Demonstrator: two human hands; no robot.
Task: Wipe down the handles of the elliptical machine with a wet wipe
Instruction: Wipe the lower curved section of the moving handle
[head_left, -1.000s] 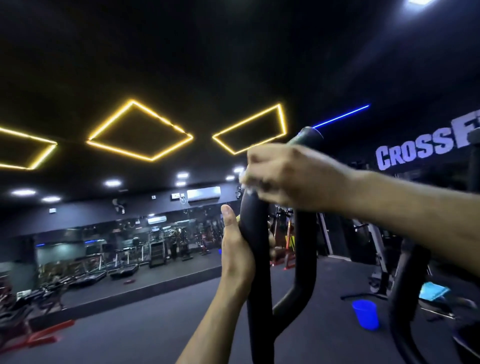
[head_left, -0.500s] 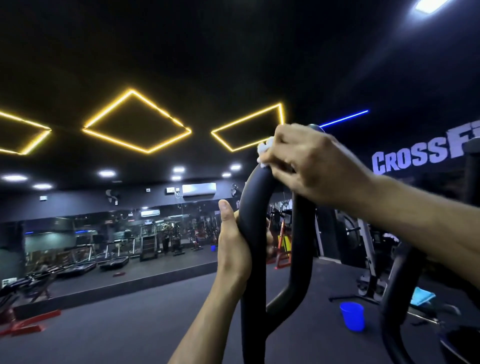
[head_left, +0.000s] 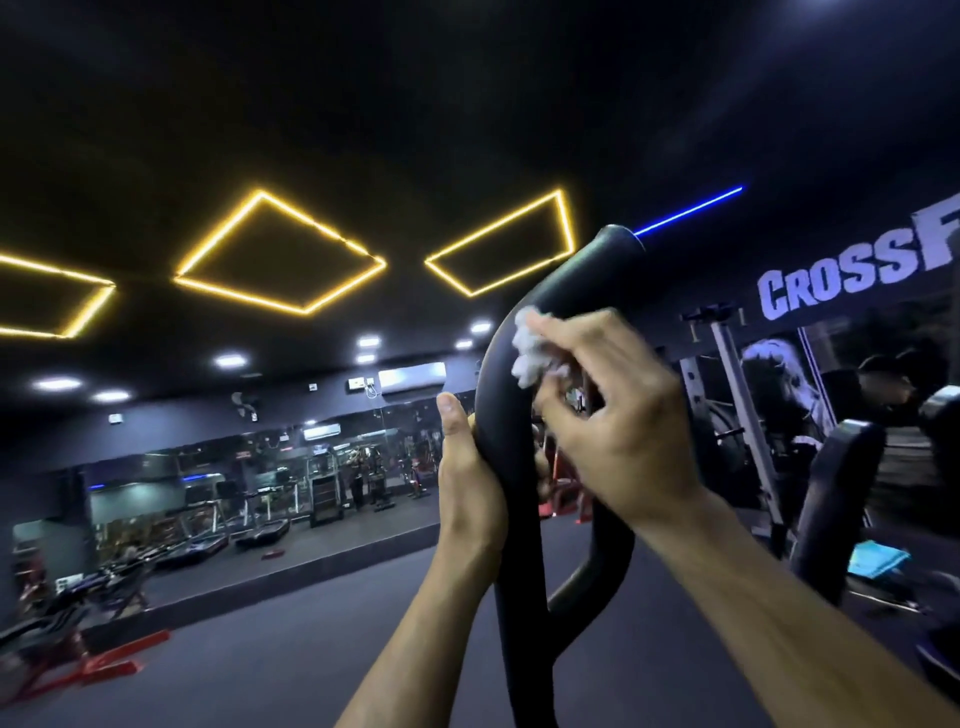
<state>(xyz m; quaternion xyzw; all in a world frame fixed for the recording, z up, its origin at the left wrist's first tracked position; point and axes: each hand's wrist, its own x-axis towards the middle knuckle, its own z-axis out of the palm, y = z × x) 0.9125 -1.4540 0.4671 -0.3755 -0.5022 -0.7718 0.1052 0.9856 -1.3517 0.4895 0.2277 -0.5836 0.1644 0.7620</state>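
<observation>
both hands busy — left hand (head_left: 470, 478) grips handle (head_left: 506, 415), right hand (head_left: 618, 421) pinches wet wipe (head_left: 527, 353) against it

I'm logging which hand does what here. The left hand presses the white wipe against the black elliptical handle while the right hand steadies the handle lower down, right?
Not quite: the hands are swapped. In the head view the right hand presses the white wipe against the black handle, and the left hand grips the handle lower down.
</observation>
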